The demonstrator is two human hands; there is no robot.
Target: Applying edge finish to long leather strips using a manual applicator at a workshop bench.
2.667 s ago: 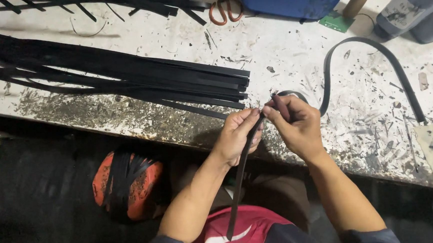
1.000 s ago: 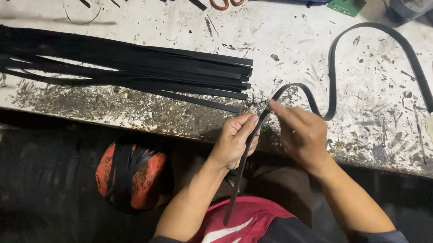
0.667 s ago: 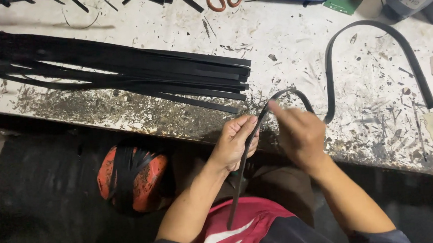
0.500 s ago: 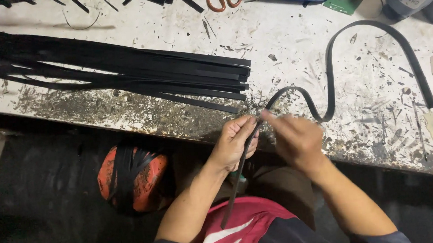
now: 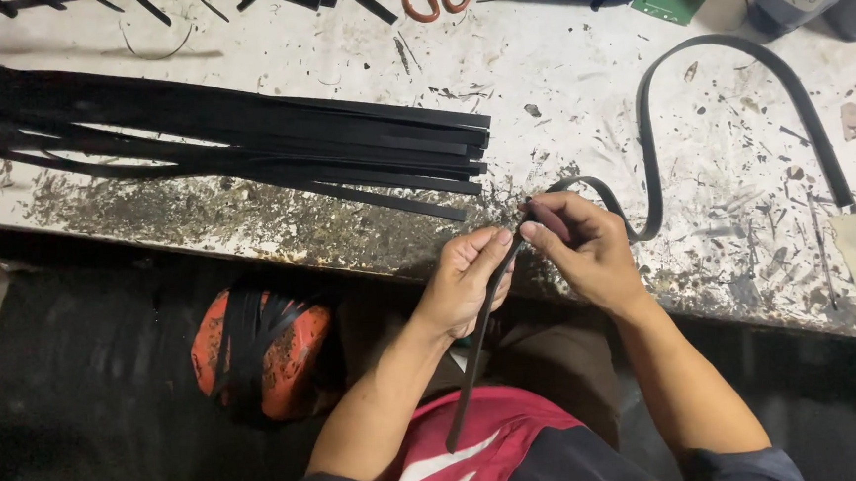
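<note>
The black strap (image 5: 645, 148) runs from lower centre of the frame up between the hands, then snakes right across the desk (image 5: 555, 54); its far end lies by a cloth at the right edge; left hand (image 5: 465, 283) and right hand (image 5: 582, 246) both pinch it at centre; a strip bundle (image 5: 244, 143) lies upper left.

Bright bench, dark underside, sharp focus

Both forearms reach toward twelve o'clock; the left hand (image 5: 465, 286) and right hand (image 5: 585, 251) meet, fingers (image 5: 496, 248) pinched closed.
</note>
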